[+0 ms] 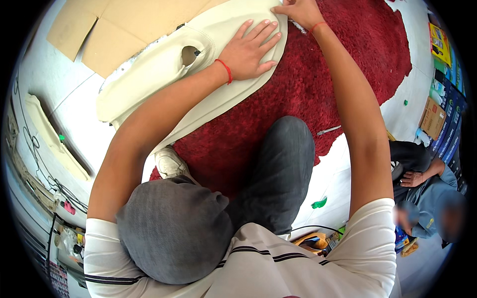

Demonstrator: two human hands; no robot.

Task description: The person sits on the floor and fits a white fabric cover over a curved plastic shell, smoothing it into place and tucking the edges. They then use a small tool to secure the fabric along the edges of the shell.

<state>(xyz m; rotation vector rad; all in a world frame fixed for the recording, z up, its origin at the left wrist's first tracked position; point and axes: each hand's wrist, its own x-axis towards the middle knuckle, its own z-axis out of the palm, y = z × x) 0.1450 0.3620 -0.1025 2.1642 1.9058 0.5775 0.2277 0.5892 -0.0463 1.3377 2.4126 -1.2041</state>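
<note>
A long cream panel [144,87], which looks like a leather-covered car door trim, lies slanted in front of me. It has a round hole and a seam near its middle. My left hand [248,50] rests flat on its surface with the fingers spread. At the panel's far right edge, my right hand [304,12] has thumb and fingers pinched on the cream covering. The top of the picture cuts off part of that hand. Beneath the panel's right side spreads a red shaggy carpet [367,47].
Cardboard sheets [117,42] lie at the far left, a second cream trim strip [54,134] on the left floor near black cables. A thin metal tool [329,130] sits by the carpet's edge. At right, another person [422,186] is beside stacked boxes [433,118].
</note>
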